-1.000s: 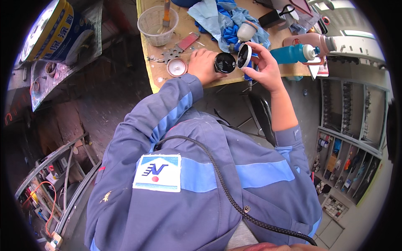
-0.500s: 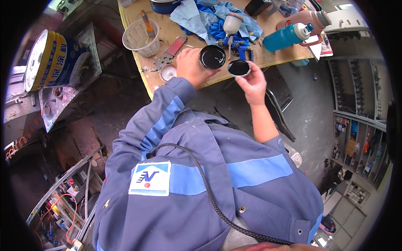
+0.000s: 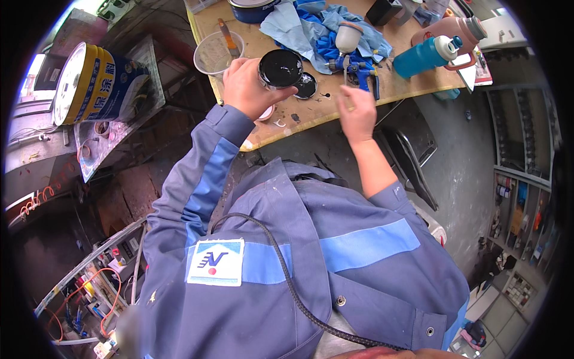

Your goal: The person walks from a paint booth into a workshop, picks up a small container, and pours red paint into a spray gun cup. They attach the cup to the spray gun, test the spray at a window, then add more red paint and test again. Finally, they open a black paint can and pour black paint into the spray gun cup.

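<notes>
My left hand (image 3: 246, 87) is wrapped round the side of an open can of glossy black paint (image 3: 281, 67), raised above the table's near edge. The round lid (image 3: 306, 85), black inside with a pale rim, lies on the table just right of the can, partly covered by it. My right hand (image 3: 357, 113) hangs over the table edge, loosely curled and a little blurred; nothing shows in its fingers. Its fingertips are nearest to a blue spray gun (image 3: 360, 72) with a pale cup on top. Behind my left wrist, a small white dish (image 3: 266, 113) is mostly hidden.
A clear plastic tub (image 3: 209, 57) with a paintbrush (image 3: 228, 37) stands at the left of the table. Blue cloths (image 3: 329, 30) are heaped behind the spray gun. Teal (image 3: 421, 58) and pink bottles (image 3: 457, 30) stand right. A large paint bucket (image 3: 95, 84) is far left.
The lid has gone from my right hand onto the table. My right hand has drawn away from it, fingers curling. My left hand still holds the can, and the whole view has shifted slightly.
</notes>
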Tool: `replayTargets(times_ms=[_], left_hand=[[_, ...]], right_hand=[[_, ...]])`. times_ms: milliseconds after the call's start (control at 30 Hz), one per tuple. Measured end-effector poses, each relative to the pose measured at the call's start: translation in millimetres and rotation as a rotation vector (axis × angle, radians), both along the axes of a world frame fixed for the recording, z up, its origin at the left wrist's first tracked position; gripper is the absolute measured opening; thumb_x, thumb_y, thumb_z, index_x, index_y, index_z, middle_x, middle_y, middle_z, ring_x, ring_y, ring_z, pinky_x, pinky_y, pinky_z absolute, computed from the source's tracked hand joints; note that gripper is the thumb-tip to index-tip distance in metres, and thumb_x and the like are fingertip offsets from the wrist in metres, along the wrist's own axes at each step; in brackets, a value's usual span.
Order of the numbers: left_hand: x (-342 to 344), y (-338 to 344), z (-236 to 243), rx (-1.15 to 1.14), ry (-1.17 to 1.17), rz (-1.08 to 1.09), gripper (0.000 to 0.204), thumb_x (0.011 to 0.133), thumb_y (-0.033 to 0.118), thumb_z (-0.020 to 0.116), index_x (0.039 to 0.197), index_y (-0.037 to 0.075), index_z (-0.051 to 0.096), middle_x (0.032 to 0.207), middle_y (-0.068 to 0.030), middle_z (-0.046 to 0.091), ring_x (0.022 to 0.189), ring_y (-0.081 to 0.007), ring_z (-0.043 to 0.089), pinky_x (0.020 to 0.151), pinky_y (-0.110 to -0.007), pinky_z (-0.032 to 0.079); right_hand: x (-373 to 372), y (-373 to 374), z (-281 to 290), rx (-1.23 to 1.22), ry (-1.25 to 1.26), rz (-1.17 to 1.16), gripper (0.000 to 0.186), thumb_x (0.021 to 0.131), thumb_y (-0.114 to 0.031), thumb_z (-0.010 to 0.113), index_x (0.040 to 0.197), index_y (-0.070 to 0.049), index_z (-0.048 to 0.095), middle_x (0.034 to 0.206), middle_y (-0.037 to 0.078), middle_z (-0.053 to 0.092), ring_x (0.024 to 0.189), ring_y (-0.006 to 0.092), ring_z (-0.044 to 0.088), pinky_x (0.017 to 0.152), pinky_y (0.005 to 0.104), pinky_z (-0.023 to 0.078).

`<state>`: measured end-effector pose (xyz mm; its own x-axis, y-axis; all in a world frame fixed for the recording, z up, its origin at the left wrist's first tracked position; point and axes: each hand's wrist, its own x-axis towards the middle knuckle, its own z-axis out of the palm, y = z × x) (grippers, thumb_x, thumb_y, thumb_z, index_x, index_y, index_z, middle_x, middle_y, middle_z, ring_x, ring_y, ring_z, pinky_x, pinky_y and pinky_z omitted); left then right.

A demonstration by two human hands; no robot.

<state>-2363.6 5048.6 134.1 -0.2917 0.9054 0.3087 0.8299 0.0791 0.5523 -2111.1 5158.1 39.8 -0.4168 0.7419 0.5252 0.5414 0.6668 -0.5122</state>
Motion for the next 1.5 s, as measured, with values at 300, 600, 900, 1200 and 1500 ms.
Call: replayTargets(times_ms=[300, 600, 900, 1200, 1500], left_hand=[[-15, -3, 6, 0.044, 0.047, 0.03, 0.053, 0.063, 0.048, 0.089, 0.104, 0.018, 0.074, 0.098, -0.0018, 0.072, 0.106, -0.031, 0.057, 0.094, -0.043, 0.044], [-19, -5, 13, 0.083, 0.073, 0.022, 0.05, 0.063, 0.043, 0.09, 0.102, 0.016, 0.074, 0.096, -0.0029, 0.072, 0.101, -0.0306, 0.059, 0.09, -0.041, 0.047], [-25, -6, 19, 0.065, 0.048, -0.019, 0.049, 0.063, 0.044, 0.089, 0.102, 0.018, 0.074, 0.096, -0.0005, 0.072, 0.104, -0.0301, 0.057, 0.092, -0.041, 0.046], [-25, -6, 42, 0.11, 0.093, -0.115, 0.046, 0.063, 0.038, 0.091, 0.1, 0.015, 0.075, 0.095, -0.0041, 0.073, 0.095, -0.0311, 0.061, 0.087, -0.041, 0.049], [-24, -4, 49, 0.088, 0.146, -0.16, 0.045, 0.064, 0.036, 0.09, 0.102, 0.015, 0.075, 0.095, -0.005, 0.074, 0.092, -0.032, 0.062, 0.086, -0.041, 0.049]], right_hand=[[6, 58, 26, -0.473, -0.375, -0.371, 0.056, 0.078, -0.045, 0.074, 0.113, -0.001, 0.068, 0.113, 0.018, 0.069, 0.108, 0.0358, 0.064, 0.092, 0.045, 0.052], [-4, 68, 16, -0.455, -0.387, -0.509, 0.044, 0.076, -0.037, 0.072, 0.101, 0.0, 0.066, 0.105, 0.021, 0.069, 0.1, 0.0378, 0.067, 0.088, 0.0462, 0.054], [7, 43, 8, -0.298, 0.149, -0.379, 0.035, 0.08, -0.024, 0.072, 0.104, 0.0, 0.062, 0.094, 0.022, 0.069, 0.089, 0.0398, 0.067, 0.079, 0.044, 0.053], [27, -16, 26, -0.35, 0.138, -0.118, 0.029, 0.088, -0.02, 0.07, 0.11, -0.001, 0.067, 0.089, 0.018, 0.071, 0.081, 0.0317, 0.069, 0.072, 0.0353, 0.053], [27, -38, 42, -0.328, 0.055, 0.012, 0.023, 0.087, -0.01, 0.071, 0.107, 0.0, 0.067, 0.089, 0.017, 0.071, 0.081, 0.0287, 0.071, 0.074, 0.0315, 0.053]])
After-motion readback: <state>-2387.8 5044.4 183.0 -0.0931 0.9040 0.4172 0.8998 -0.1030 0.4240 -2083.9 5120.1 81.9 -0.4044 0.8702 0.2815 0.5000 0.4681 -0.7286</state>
